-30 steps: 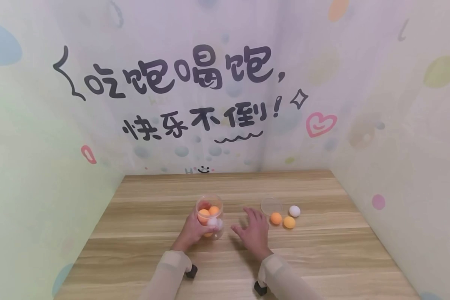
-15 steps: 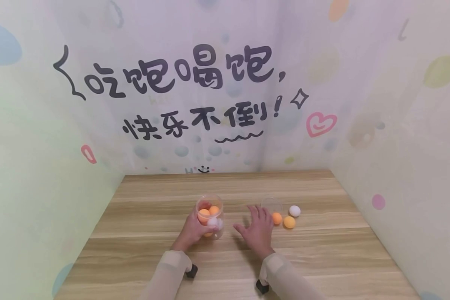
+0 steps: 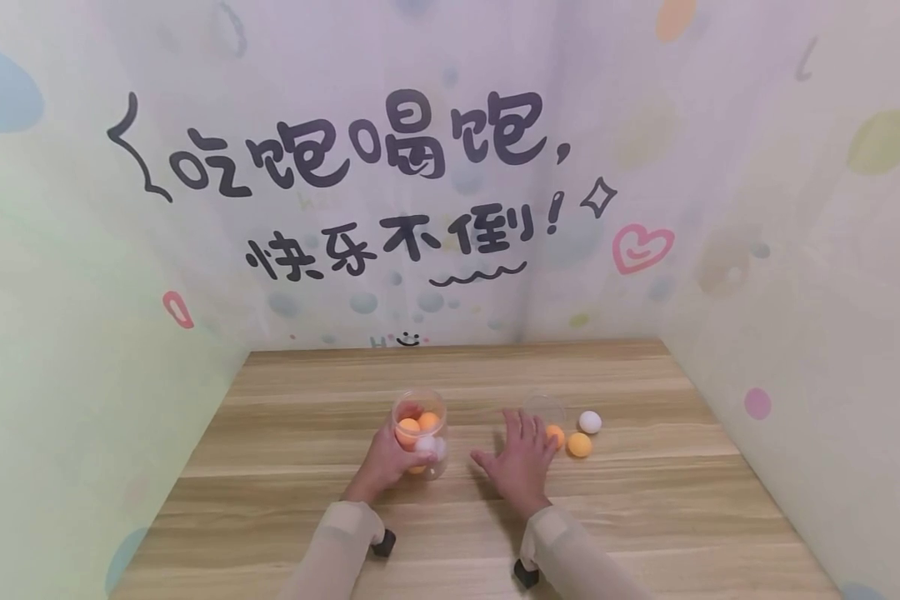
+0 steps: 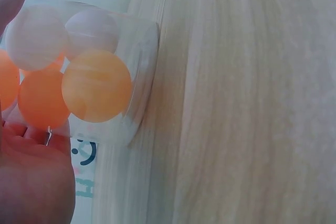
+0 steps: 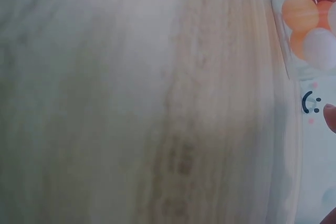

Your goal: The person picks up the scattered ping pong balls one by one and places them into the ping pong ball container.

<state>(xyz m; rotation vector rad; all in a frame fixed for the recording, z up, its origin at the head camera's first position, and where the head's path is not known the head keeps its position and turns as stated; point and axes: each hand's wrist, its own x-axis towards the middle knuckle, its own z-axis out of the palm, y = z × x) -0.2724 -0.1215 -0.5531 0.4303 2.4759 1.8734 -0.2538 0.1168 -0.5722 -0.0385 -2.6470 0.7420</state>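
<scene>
A clear plastic jar [image 3: 437, 472] stands upright on the wooden table, with several orange and white ping-pong balls inside. My left hand [image 3: 387, 458] grips its left side, thumb across the front; in the left wrist view the palm [image 4: 37, 182] lies against the jar beside an orange ball [image 4: 97, 86]. To the right, my right hand [image 3: 521, 463] is spread over the table, holding nothing. Its fingers overlap an orange ping-pong ball [image 3: 557, 436] in the head view. Just beyond lie a yellow-orange ball [image 3: 580, 445] and a white ball [image 3: 590, 422].
A clear round lid [image 3: 546, 406] lies flat behind the right hand's fingertips. Printed fabric walls [image 3: 450, 317] enclose the wooden table [image 3: 307, 375] at the back and both sides.
My right hand has shifted slightly right, and its fingers now partly cover the nearest orange ball and the lid. The left hand and the jar have stayed in place.
</scene>
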